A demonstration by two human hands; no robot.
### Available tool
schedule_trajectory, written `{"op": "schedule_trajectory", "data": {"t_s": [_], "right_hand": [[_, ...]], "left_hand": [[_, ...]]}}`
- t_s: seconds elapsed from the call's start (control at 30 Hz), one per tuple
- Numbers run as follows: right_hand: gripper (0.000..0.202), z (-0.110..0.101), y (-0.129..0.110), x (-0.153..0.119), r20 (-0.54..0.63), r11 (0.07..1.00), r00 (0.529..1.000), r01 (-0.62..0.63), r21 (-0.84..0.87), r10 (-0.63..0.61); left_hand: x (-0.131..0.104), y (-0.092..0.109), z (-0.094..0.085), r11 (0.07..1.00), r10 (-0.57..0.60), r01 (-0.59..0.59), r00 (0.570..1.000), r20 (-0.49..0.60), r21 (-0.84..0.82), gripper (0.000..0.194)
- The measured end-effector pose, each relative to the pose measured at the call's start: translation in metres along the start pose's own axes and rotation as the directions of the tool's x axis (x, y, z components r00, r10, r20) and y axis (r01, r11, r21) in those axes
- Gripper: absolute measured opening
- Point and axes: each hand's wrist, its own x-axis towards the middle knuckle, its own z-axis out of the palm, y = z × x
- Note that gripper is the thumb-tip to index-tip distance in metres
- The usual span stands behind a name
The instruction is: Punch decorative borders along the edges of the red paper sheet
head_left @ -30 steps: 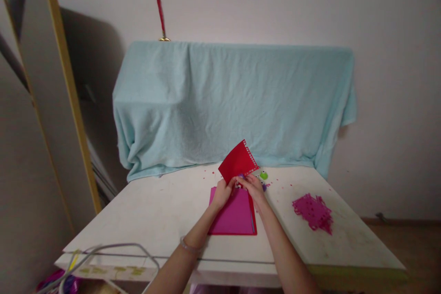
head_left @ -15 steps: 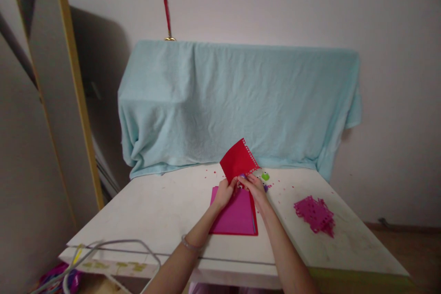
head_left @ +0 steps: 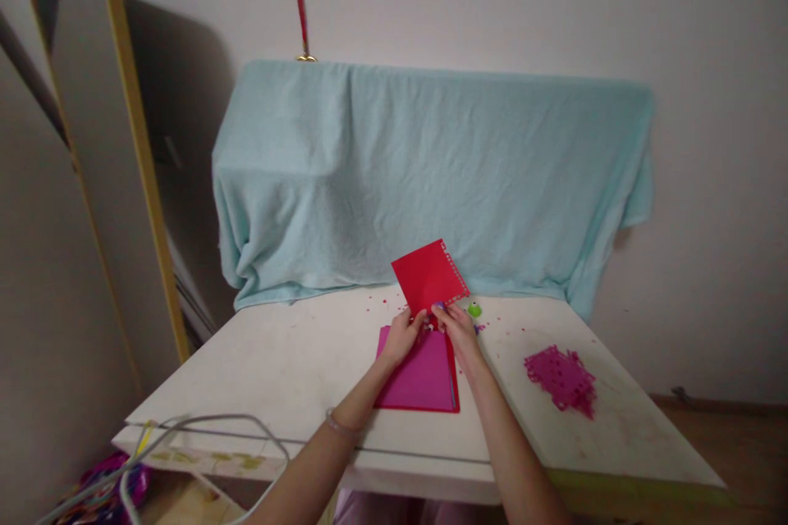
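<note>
A red sheet of paper point(head_left: 428, 275) with a row of punched holes along its right edge is held up over the table. My left hand point(head_left: 406, 334) pinches its lower edge. Close beside it, my right hand point(head_left: 456, 326) is closed around a small purple object point(head_left: 439, 306) at the sheet's lower corner; fingers partly hide it. Below the hands lies a stack of magenta paper point(head_left: 419, 377) on a red sheet or cover. A small green object point(head_left: 474, 309) with an eye-like spot sits just beyond my right hand.
Punched magenta paper pieces point(head_left: 561, 380) lie in a pile on the right of the white table point(head_left: 277, 369). Tiny paper bits are scattered near the hands. A light blue cloth point(head_left: 431, 164) hangs behind. A grey cable point(head_left: 215, 418) loops over the front left edge.
The red sheet has turned slightly and shows flatter to the view, its top corner farther right. Both hands still hold close together. The view has shifted a little.
</note>
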Motion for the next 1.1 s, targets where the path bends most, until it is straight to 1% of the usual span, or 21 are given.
{"op": "schedule_trajectory", "data": {"t_s": [0.17, 0.27, 0.43, 0.5, 0.63, 0.8, 0.97, 1.1], "right_hand": [[0.032, -0.001, 0.002, 0.003, -0.014, 0.999, 1.0, 0.012, 0.038, -0.011], [0.032, -0.002, 0.004, 0.005, -0.033, 1.0, 0.999, -0.002, 0.017, 0.003], [0.034, -0.002, 0.003, 0.0, 0.058, 0.999, 0.998, -0.026, -0.045, 0.029], [0.035, 0.0, 0.002, -0.002, 0.074, 0.998, 0.997, -0.025, -0.064, 0.03], [0.037, 0.004, -0.001, -0.004, 0.049, 0.995, 0.998, -0.03, -0.091, 0.035], [0.039, 0.005, -0.001, -0.003, 0.037, 0.996, 0.999, -0.018, -0.084, 0.021], [0.037, 0.004, 0.001, -0.001, 0.0, 0.997, 1.0, -0.009, -0.073, 0.009], [0.035, 0.002, 0.004, 0.001, 0.004, 0.998, 1.0, -0.007, -0.065, 0.007]], "left_hand": [[-0.001, 0.002, -0.001, 0.999, -0.033, 0.033, 0.999, -0.033, -0.006, 0.039], [-0.001, 0.005, -0.002, 0.998, -0.061, 0.062, 0.997, -0.039, 0.011, 0.038], [-0.001, 0.008, -0.003, 0.996, -0.063, 0.065, 0.997, -0.037, 0.066, 0.034], [0.0, 0.007, -0.003, 0.995, -0.055, 0.058, 0.998, -0.035, 0.085, 0.032], [0.002, 0.0, -0.002, 0.991, -0.031, 0.031, 1.0, -0.005, 0.129, 0.03], [0.005, -0.01, 0.001, 0.988, 0.017, -0.015, 1.0, -0.011, 0.153, 0.028], [0.004, -0.011, 0.001, 0.991, 0.016, -0.013, 1.0, -0.022, 0.13, 0.033], [0.003, -0.011, 0.001, 0.996, 0.009, -0.009, 1.0, -0.005, 0.088, 0.034]]}}
